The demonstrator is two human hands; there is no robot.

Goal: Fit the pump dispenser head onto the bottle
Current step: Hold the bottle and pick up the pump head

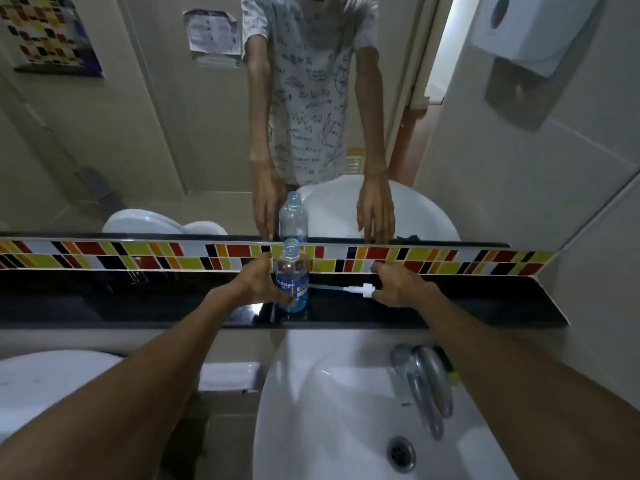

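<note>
A clear plastic bottle with blue liquid and a blue label stands upright on the black shelf, its neck uncapped. My left hand wraps around its lower left side. The white pump dispenser head lies flat on the shelf to the right of the bottle, its thin tube pointing at the bottle. My right hand rests on the shelf with its fingertips touching the pump's right end; whether it grips the pump is not clear.
A mirror above a band of coloured tiles reflects the person, bottle and basin. Below the shelf sits a white washbasin with a chrome tap and drain. A toilet is at lower left; a paper dispenser hangs top right.
</note>
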